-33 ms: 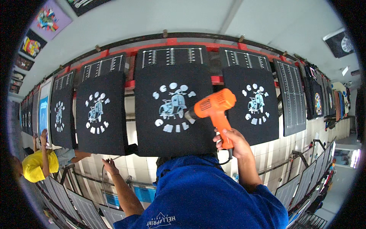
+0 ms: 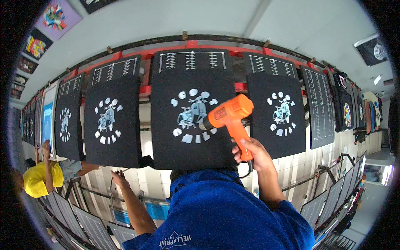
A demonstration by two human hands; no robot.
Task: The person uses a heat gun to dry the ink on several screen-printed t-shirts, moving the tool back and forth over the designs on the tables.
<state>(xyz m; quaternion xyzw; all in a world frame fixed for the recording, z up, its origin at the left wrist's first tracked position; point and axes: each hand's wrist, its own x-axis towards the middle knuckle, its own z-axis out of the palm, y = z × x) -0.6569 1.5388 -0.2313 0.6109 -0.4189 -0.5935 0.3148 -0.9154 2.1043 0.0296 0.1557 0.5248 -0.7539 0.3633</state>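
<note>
My right hand [image 2: 256, 154] is wrapped round the handle of an orange heat gun [image 2: 233, 112]. Its metal nozzle points left, just over the lower right of the pale blue and white scooter print [image 2: 193, 114] on the middle black fabric piece [image 2: 171, 154]. The nozzle and body cover part of the lettering round the scooter. Low on the left, away from the boards, my left hand [image 2: 120, 179] has its fingers bent around a thin dark cable [image 2: 111, 193], which hangs down beside it. The fingertips are small and hard to make out.
Black pieces with the same print lie on boards to the left [image 2: 112, 150] and right [image 2: 273, 146], along a red frame [image 2: 241, 87]. Further right is a bare marked board [image 2: 321, 108]. A person in yellow [image 2: 39, 179] works at a blue screen frame at far left. Racks of boards [image 2: 91, 221] stand behind me.
The heat gun has shifted slightly left and up over the middle print, its nozzle further in under the scooter. My left hand has moved a little left, its fingers drawn closer together.
</note>
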